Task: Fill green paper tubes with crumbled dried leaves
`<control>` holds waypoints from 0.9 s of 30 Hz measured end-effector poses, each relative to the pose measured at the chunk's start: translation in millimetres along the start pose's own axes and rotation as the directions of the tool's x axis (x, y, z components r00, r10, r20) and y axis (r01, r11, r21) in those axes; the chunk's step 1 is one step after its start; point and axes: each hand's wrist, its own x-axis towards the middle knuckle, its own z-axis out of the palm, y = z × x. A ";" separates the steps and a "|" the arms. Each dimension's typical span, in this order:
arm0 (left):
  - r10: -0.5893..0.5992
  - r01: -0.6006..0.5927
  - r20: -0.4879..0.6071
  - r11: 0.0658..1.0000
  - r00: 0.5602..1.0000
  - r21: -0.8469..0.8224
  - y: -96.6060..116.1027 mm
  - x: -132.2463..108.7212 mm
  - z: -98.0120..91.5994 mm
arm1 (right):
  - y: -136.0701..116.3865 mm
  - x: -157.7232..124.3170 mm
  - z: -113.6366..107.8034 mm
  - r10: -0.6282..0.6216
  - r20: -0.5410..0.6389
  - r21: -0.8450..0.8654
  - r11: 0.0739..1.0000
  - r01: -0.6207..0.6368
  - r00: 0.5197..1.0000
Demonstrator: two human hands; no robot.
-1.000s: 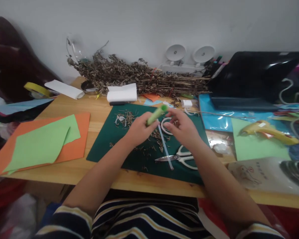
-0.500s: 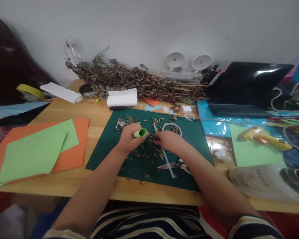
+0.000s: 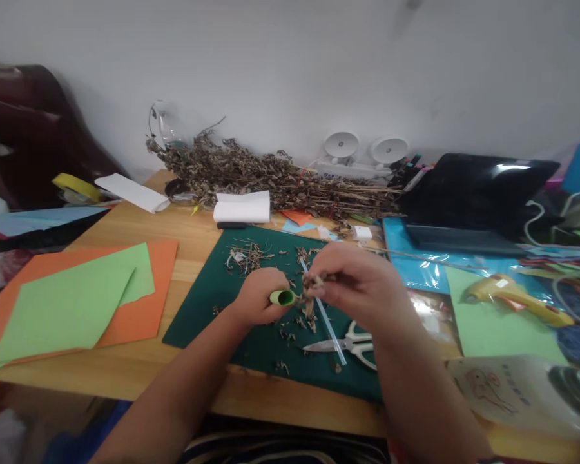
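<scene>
My left hand [image 3: 262, 295] is wrapped round a rolled green paper tube [image 3: 283, 298], its open end facing me. Just right of it, my right hand [image 3: 355, 278] pinches a clump of dried leaves [image 3: 311, 293] above the mat. Below the hands lies a dark green cutting mat [image 3: 198, 309] scattered with leaf crumbs. A translucent glue stick [image 3: 330, 328] rests across the scissors [image 3: 348, 345], whose white handles are partly behind my right forearm. Thin dry stalks [image 3: 251, 254] form a small pile at the mat's far left.
A long bundle of dried plants [image 3: 270, 174] lies along the wall. Green paper [image 3: 72, 303] over orange sheets is at left. At right are a yellow glue gun [image 3: 517, 299], a large bottle [image 3: 507, 390] and a black tablet [image 3: 483, 193]. A white paper roll [image 3: 241, 207] sits behind the mat.
My right hand has risen from the mat with dried leaves between its fingers. My left hand still holds the tube, now slightly lower in view. The camera view has tilted up.
</scene>
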 end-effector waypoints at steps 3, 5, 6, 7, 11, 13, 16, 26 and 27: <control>-0.057 0.058 0.085 0.998 0.995 -0.002 1.1 -0.6 0.3 | -5.6 -5.0 11.9 -0.034 -0.018 0.195 0.980 0.037 0.999; -0.082 0.081 0.103 0.997 0.991 0.008 2.6 -0.5 0.0 | -0.9 -7.2 16.3 0.014 -0.036 0.233 0.972 -0.005 0.999; -0.088 0.087 0.101 0.996 0.991 0.018 3.5 -0.3 -0.1 | 2.2 -7.9 17.1 0.043 -0.059 0.247 0.969 -0.027 0.997; -0.093 0.091 0.096 0.995 0.991 0.030 4.3 0.0 0.0 | 5.2 -8.4 17.3 0.069 -0.091 0.259 0.965 -0.044 0.993; -0.096 0.091 0.099 0.995 0.990 0.050 6.9 1.4 0.5 | 10.8 -9.6 15.9 0.094 -0.206 0.233 0.971 -0.044 0.974; -0.098 0.094 0.113 0.995 0.989 0.042 7.4 1.8 0.7 | 10.3 -9.6 15.5 0.060 -0.206 0.152 0.988 -0.028 0.977; -0.095 0.090 0.121 0.995 0.988 0.046 6.9 1.3 0.7 | 9.4 -9.1 14.3 0.001 -0.191 0.038 0.999 0.006 0.982; -0.098 0.092 0.150 0.995 0.984 0.045 9.2 3.0 -2.4 | 15.3 -10.8 11.8 -0.048 -0.310 -0.074 0.997 0.026 0.950; -0.100 0.094 0.153 0.995 0.983 0.044 9.7 3.8 -2.8 | 15.5 -11.1 12.2 -0.051 -0.332 -0.064 0.997 0.032 0.942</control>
